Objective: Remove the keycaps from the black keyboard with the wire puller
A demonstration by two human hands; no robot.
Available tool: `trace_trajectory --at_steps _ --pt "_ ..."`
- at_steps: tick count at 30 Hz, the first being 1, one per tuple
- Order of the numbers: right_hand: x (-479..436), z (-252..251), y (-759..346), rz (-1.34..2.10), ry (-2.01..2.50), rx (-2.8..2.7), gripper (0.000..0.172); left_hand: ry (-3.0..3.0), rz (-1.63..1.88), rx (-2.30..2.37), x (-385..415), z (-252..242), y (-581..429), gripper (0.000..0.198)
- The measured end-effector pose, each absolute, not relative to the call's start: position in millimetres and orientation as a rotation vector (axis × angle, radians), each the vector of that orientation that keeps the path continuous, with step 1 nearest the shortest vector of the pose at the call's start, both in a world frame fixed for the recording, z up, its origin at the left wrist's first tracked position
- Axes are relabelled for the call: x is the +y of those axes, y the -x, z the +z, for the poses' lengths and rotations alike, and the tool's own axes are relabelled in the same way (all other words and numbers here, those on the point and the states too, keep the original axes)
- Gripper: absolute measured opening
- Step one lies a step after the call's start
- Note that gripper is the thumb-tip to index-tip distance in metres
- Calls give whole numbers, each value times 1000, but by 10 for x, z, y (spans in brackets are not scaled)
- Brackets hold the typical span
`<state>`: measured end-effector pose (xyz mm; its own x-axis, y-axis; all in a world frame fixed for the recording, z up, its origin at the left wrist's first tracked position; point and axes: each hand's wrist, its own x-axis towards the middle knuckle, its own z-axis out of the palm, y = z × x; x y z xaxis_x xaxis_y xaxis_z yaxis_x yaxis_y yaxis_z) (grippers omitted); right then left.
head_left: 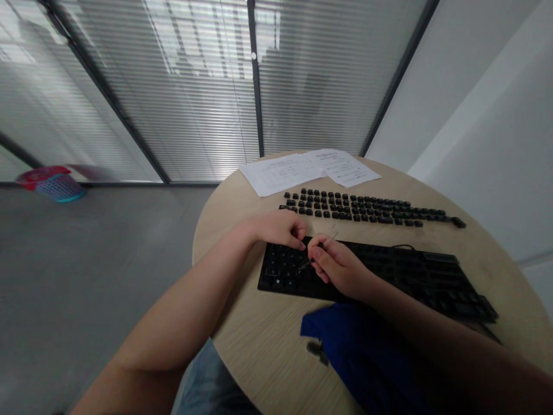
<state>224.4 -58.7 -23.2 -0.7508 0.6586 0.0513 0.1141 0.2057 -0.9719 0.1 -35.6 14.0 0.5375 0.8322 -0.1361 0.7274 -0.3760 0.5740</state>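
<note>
A black keyboard [389,262] lies on the round wooden table, and keycaps appear to be off part of its left side. My left hand [283,227] rests at the keyboard's upper left edge with its fingers curled; whatever they may pinch is hidden. Over the left part of the keys, my right hand [339,266] is closed around a thin tool [306,266]. One end of this tool points down at the keys, and a fine wire-like end sticks out above the fingers. Several loose black keycaps [341,207] stand in rows behind the keyboard.
Two printed paper sheets [280,173] lie at the table's far side. A blue cloth [345,340] sits in front of the keyboard, beside small dark pieces [317,350]. On the floor at far left stands a red and blue basket [58,185]. Blinds and glass panels rise behind the table.
</note>
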Motion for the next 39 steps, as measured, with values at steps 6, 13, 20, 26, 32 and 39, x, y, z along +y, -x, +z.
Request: trace_trajectory --at_steps 6,13,20,26,32,39 --pt "-570 -350 -2277 1380 664 -2164 23 -2211 222 1250 -341 143 -14 14" --pt "-626 -179 -2268 1207 607 -2366 21 -2197 198 1304 -360 179 -39 16" --pt "-658 -75 -2233 1023 496 -2590 18 -2188 166 1326 -384 234 -75 16" --pt "-650 -144 -2255 1032 515 -2462 17 -2203 177 1306 -379 202 -54 17" --pt "-646 -310 -2281 1354 648 -2019 27 -2218 231 1270 -344 127 -17 19" --pt "-645 -371 -2245 1431 676 -1847 31 -2082 381 1155 -367 181 34 21"
